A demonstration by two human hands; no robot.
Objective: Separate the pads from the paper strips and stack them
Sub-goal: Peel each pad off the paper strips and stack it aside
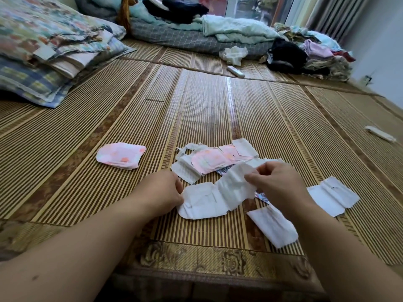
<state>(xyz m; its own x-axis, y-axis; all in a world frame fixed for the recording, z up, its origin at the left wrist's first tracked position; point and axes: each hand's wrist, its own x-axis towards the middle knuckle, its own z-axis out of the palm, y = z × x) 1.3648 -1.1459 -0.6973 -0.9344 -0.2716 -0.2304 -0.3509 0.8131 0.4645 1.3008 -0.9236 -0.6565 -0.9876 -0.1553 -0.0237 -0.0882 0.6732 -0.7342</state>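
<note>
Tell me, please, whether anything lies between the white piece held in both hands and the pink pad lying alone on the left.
Nothing visible does. Between the white piece and the pink pad there is only bare mat; the left hand grips the piece's left end.

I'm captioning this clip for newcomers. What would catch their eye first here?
The left hand holds one end of a white paper strip on the bamboo mat; the right hand pinches its raised end. Behind lies a jumble of pink pads; one pink pad sits alone, left.
</note>
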